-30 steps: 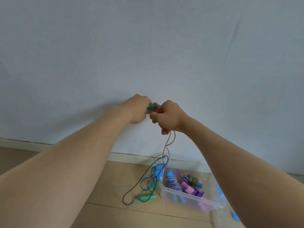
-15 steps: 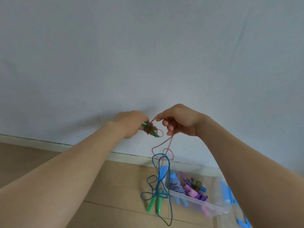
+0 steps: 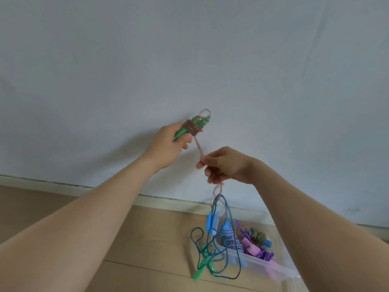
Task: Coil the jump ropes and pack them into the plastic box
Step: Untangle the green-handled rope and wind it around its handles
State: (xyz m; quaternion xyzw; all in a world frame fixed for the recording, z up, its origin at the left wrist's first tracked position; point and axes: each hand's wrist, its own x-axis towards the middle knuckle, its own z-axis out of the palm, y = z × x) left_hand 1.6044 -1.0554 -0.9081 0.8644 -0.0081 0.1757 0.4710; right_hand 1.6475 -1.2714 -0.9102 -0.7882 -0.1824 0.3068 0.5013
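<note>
– Fingers (image 3: 186, 142) of the left hand (image 3: 166, 145) were curled round a green plastic handle (image 3: 182, 133), half-wound with thin pink rope (image 3: 199, 149); slack was pinched by the right hand (image 3: 224, 165).
– Packed yet?
– Not this one. Coiled ropes (image 3: 231, 242) were seen in the clear plastic box (image 3: 282, 270) below; a thin blue cord (image 3: 212, 251) was left uncoiled beside it.

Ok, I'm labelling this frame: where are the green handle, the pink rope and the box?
green handle (image 3: 180, 134): head view, bare green end.
pink rope (image 3: 198, 149): head view, straight stretch below the handle.
box (image 3: 252, 258): head view, near wall.
</note>
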